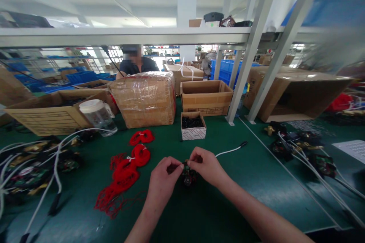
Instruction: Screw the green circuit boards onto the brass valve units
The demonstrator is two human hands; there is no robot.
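Note:
A small dark assembly with a green circuit board (188,179) sits on the green table in front of me. My left hand (164,177) pinches at its upper left edge, thumb and forefinger together. From the other side, the fingers of my right hand (207,166) are closed at its top, close to the left fingertips. What lies between the fingertips is too small to make out. A white cable (231,150) with a black plug end runs out behind my right hand. Left of my left hand lie bundles of red wire (125,174), some tied with white.
Beyond my hands stands a small carton of black parts (193,126). Large cardboard boxes (144,100) and a clear plastic jug (98,117) line the back. Cabled assemblies (34,163) lie left, more (305,146) right. Metal posts (242,72) rise to a shelf. A person faces me opposite.

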